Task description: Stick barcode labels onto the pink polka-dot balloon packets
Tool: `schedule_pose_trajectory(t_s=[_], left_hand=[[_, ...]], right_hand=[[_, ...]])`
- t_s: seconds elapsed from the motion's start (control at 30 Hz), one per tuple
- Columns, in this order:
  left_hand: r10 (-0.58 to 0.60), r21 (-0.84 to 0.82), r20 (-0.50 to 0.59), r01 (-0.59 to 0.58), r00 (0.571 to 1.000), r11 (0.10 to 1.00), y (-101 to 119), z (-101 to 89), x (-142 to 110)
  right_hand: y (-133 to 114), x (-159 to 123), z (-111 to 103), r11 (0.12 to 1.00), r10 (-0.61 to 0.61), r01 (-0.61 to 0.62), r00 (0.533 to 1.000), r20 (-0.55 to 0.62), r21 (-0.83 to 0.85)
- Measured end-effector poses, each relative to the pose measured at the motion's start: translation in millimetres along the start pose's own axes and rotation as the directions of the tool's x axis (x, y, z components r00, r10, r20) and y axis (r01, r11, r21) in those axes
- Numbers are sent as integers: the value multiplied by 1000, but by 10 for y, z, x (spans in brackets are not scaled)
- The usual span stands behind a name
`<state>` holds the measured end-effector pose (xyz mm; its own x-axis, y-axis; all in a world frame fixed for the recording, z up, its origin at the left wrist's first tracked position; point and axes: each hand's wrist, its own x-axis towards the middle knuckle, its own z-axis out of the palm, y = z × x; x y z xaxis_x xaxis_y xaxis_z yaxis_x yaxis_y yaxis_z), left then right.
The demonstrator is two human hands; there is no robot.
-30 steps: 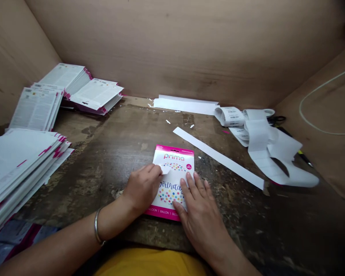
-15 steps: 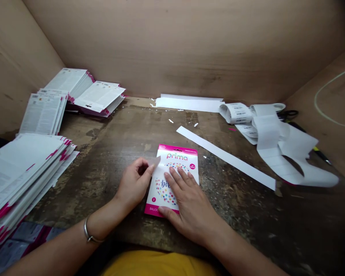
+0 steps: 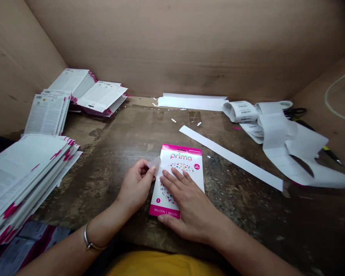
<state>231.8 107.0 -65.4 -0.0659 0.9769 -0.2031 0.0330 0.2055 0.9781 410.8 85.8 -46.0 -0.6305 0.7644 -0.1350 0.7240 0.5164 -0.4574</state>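
Observation:
A white and pink balloon packet (image 3: pixel 166 152) marked "prima" lies flat on the table in front of me. Stretched out over its middle and right part is my right hand (image 3: pixel 186 199), palm down, hiding much of the dotted print. My left hand (image 3: pixel 138 180) is at the packet's left edge, thumb and fingers pinching a thin pale piece (image 3: pixel 154 164), like a small sheet or flap. It stands up beside the packet's upper left side; whether it is attached there I cannot tell.
Stacks of printed white cards (image 3: pixel 25 172) fill the left side, with further stacks (image 3: pixel 100 96) behind. A white paper strip (image 3: pixel 230 157) lies right of the packet. Beyond it are a curled label roll (image 3: pixel 244 111), scissors (image 3: pixel 297 112) and a yellow-black cutter (image 3: pixel 332 154).
The pale piece is lifted more and bent further left in my left fingers. My right hand has slid slightly down the packet, showing more of its bottom band. The view has shifted slightly.

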Motion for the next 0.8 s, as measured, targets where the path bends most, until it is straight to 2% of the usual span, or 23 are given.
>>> schedule_pose_trajectory(t_s=[0.13, 0.23, 0.33, 0.43, 0.53, 0.7, 0.8], left_hand=[[10, 57, 10, -10, 1000, 998, 9, -7, 19], [89, 239, 11, -89, 996, 967, 45, -3, 3], [206, 512, 62, -208, 977, 833, 85, 7, -38], [287, 664, 129, -298, 949, 686, 99, 27, -61], [349, 721, 187, -369, 918, 586, 87, 58, -53], [440, 752, 312, -502, 842, 427, 62, 101, -24], [419, 784, 308, -477, 854, 397, 78, 111, -3]], right_hand=[[-20, 22, -18, 1000, -17, 17, 1000, 5, 25], [-44, 64, -14, 999, -44, 44, 999, 2, 26], [-48, 90, 22, 997, -72, 73, 997, -13, 14], [-31, 80, 58, 996, -92, 92, 996, -20, 2], [-22, 55, 73, 997, -75, 75, 996, -51, -4], [-34, 52, 92, 996, -94, 94, 992, -87, -10], [-21, 49, 85, 993, -116, 116, 988, -98, -12]])
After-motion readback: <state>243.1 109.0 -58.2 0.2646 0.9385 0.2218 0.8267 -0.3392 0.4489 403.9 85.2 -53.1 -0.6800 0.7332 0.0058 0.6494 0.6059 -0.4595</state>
